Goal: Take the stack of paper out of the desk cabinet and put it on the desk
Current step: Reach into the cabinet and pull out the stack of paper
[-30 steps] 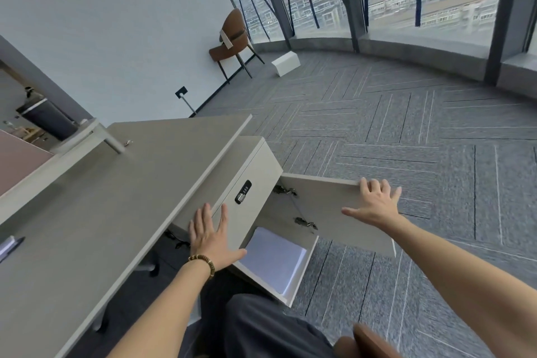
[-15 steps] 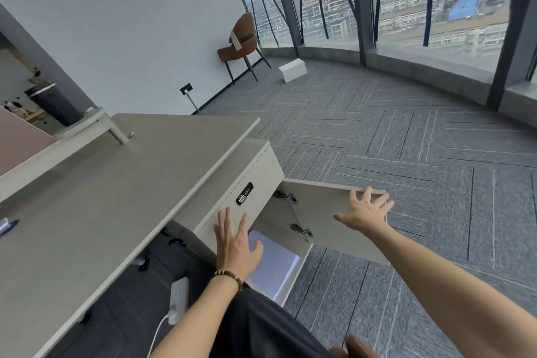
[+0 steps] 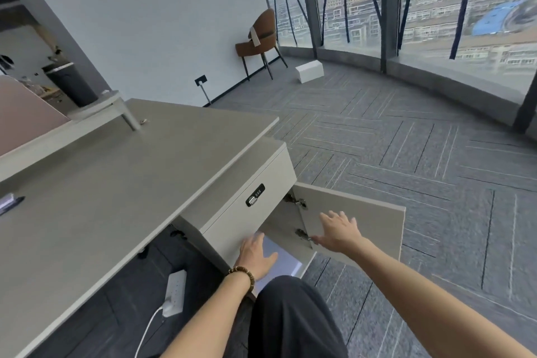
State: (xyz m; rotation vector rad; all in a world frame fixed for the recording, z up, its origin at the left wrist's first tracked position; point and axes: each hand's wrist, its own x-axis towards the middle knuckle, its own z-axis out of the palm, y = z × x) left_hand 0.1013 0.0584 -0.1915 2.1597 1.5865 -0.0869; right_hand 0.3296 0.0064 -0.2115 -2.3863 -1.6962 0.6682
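Left hand with bead bracelet reaching into open desk cabinet, fingers spread, grip apart, palm down just over stack of paper; contact with paper unclear, motion blur on fingertips. Right hand out in front of open cabinet door, fingers splayed, grip apart, holding nothing; touching door or just above it, cannot tell. Stack of paper lying flat inside lower cabinet compartment, white, directly under and right of left grip, partly covered by it; left of right grip, beyond door hinges. Not on tabletop. Door swung wide, far edge right of right grip. Drawer front with combination lock above left grip. Tabletop stretching left of and above left grip, mostly bare; small item at far left edge, too small to identify. Power strip with white cable on floor under tabletop, left of and below left forearm. Dark-trousered knee below both grips. Grey carpet to right of right grip. Far beyond grips: brown chair, white box on floor, curved window wall. Dark bin far upper left.
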